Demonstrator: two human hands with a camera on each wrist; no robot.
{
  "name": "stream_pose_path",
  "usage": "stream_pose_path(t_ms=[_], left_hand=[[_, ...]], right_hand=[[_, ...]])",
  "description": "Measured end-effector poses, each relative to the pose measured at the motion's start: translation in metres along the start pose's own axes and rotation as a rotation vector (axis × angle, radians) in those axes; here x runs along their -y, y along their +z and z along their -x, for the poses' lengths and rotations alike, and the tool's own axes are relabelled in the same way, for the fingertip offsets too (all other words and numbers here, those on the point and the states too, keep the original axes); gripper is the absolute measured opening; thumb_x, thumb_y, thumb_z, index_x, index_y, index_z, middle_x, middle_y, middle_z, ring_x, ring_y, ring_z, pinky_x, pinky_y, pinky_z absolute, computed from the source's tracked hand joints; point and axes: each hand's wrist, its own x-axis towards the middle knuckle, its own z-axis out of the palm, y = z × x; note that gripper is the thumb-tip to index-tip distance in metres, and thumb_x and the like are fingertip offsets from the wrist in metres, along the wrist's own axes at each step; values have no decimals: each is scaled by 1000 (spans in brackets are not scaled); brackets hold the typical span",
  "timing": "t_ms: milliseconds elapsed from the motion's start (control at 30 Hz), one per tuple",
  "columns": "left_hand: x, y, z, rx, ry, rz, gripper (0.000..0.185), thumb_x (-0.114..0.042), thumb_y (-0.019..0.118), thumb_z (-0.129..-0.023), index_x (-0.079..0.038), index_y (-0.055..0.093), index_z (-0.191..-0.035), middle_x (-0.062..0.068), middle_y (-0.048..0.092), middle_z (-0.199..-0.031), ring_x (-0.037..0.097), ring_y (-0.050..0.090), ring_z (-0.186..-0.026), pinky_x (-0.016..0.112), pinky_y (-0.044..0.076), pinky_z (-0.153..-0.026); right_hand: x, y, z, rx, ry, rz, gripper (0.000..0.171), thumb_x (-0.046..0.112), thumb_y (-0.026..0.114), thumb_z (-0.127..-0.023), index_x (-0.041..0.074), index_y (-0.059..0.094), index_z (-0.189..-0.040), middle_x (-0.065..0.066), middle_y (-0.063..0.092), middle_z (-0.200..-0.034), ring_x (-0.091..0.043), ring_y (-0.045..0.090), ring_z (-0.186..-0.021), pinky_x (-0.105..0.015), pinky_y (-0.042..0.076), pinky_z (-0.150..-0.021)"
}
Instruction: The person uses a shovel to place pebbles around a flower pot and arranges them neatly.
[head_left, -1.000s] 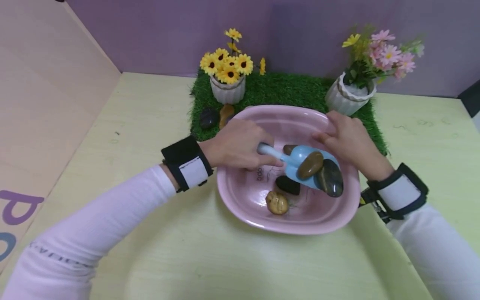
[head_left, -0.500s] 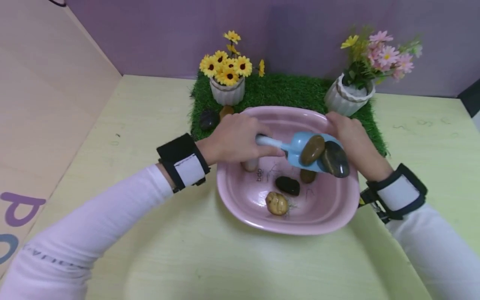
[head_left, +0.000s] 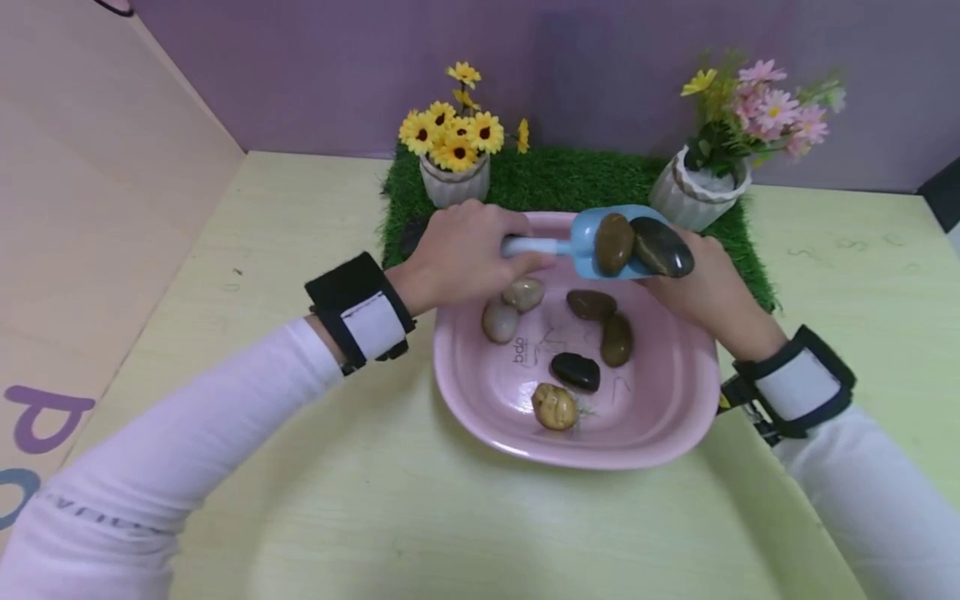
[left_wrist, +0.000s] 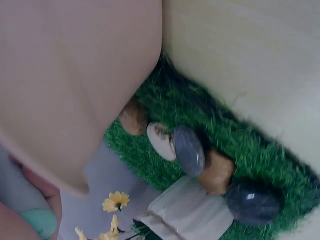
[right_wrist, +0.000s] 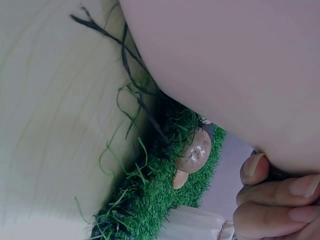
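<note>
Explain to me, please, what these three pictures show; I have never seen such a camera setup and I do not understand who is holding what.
There is no machine here: a person works with two bare hands and wears three cameras. The wide picture comes from a camera on the head, looking down. The two close, blurry pictures come from cameras strapped to the wrists.

On the pale yellow-green table sits a pink plastic basin with several smooth stones inside, for example a black glossy stone. Behind it lies a green artificial grass mat with a white pot of yellow flowers and a white pot of pink flowers.

The left hand grips the handle of a small light blue plastic shovel, raised above the basin and carrying two dark stones. The right hand is beside the shovel's blade; whether it touches it is unclear. The left wrist view shows more stones on the grass.
</note>
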Motion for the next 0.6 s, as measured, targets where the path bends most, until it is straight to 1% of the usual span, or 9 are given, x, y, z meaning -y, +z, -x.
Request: stream_pose_path(t_ms=[100,200,233,267,333,400,467,533,600], left_hand=[[0,-4,-2,-10,-19,-24,34,-48,61,-94,-16,70,-97,-2,44,-58,11,40,-47,25,28,-45],[0,-9,-3,-18,-25,-50,33,-47,61,-95,-15,70,-96,0,52,-63,13,44,-51,25,29,-47],[0,-11,-4,-23,-27,-55,33,-47,61,-95,-15,71,-96,0,54,-65,14,45,-52,26,30,-48],[0,-13,-4,-27,-31,-52,33,-46,61,-95,-15,71,-99,0,56,-67,14,46,-54,26,31,-48],[1,-16,-5,-27,-54,-49,34,-46,61,-95,-15,70,-106,1,57,-68,15,46,-55,27,31,-49],[1,-20,-7,-25,-82,-43,35,-45,60,-95,-15,68,-111,1,56,-70,16,45,-56,27,31,-49],[2,-22,-8,-26,-111,-30,36,-44,60,-96,-14,66,-115,2,52,-69,16,44,-56,27,31,-49],[3,-23,-9,-25,-138,-14,35,-43,59,-96,-14,63,-115,2,51,-70,17,44,-57,27,32,-49],[4,-23,-10,-26,-158,3,33,-42,58,-96,-15,62,-115,2,52,-72,17,45,-58,28,34,-49]], right_hand=[[2,-1,-1,15,23,2,45,23,67,-93,2,55,-131,-31,64,-115,-52,64,-96,-62,50,-80],[2,-1,0,15,28,2,48,24,68,-93,4,54,-134,-30,68,-105,-52,65,-89,-59,51,-74],[1,-1,0,8,30,0,49,24,68,-92,4,54,-135,-30,69,-99,-50,66,-84,-57,52,-70],[1,-1,0,6,33,-1,51,24,68,-92,5,53,-137,-30,69,-88,-48,66,-76,-54,51,-65],[1,-1,-1,10,52,1,53,26,68,-93,4,51,-139,-25,62,-68,-41,62,-63,-48,49,-57],[1,-1,-2,20,83,-2,44,28,67,-93,2,56,-127,-15,52,-60,-31,56,-56,-40,45,-51],[2,-1,-3,35,101,1,33,29,65,-94,2,57,-111,-7,42,-60,-25,50,-53,-34,40,-48],[2,-1,-3,39,105,6,30,28,65,-94,3,51,-93,-8,43,-63,-24,49,-55,-33,39,-49],[3,-1,-2,42,109,12,31,28,66,-93,4,46,-87,-10,45,-65,-25,49,-57,-33,38,-49]])
